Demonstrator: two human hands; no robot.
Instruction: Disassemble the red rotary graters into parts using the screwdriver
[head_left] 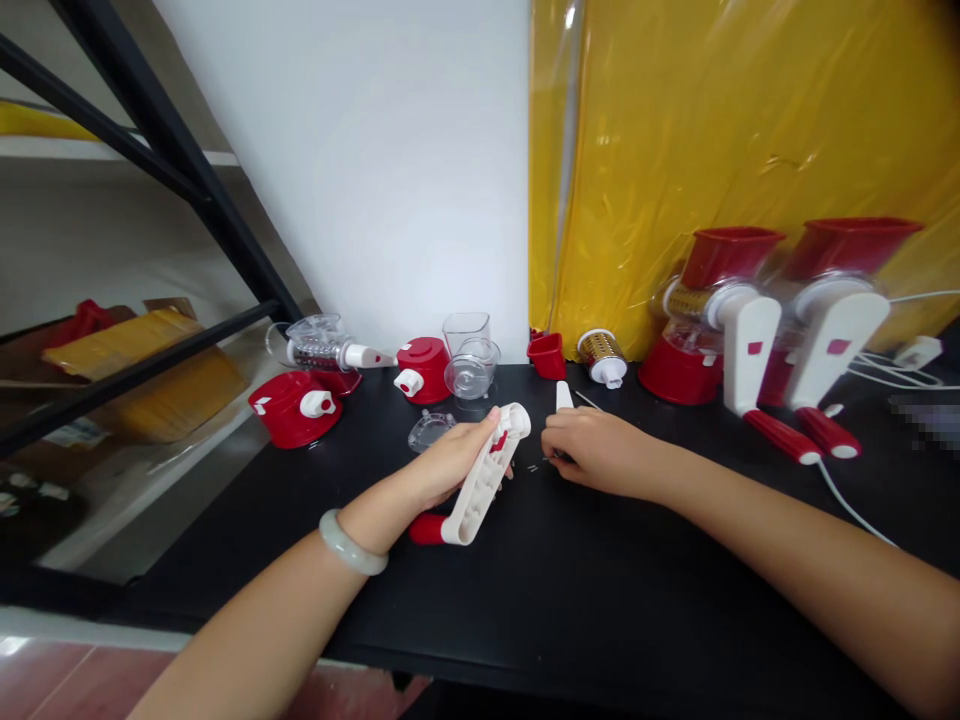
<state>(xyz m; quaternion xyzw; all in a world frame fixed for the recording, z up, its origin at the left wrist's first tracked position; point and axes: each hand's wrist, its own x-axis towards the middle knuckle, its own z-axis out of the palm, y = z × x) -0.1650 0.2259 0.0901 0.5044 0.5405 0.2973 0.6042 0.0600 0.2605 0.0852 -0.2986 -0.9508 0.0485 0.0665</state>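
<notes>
The crank arm (466, 505) gripped by the left hand (450, 458) looks like smooth off-white plastic, ribbed along its hollow side, with a red plastic handle (427, 530). Below the grip, the black tabletop (585, 600) is smooth and dull. Beyond it sits a glossy, clear plastic housing (472, 372); farther right, a shiny, perforated gold-toned metal drum (598, 348) and glossy, wrinkled yellow plastic sheeting (742, 120).

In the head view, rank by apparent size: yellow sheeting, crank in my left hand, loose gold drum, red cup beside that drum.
1. Yellow sheeting
2. Crank in your left hand
3. Gold drum and red cup: too alike to rank surely
</notes>
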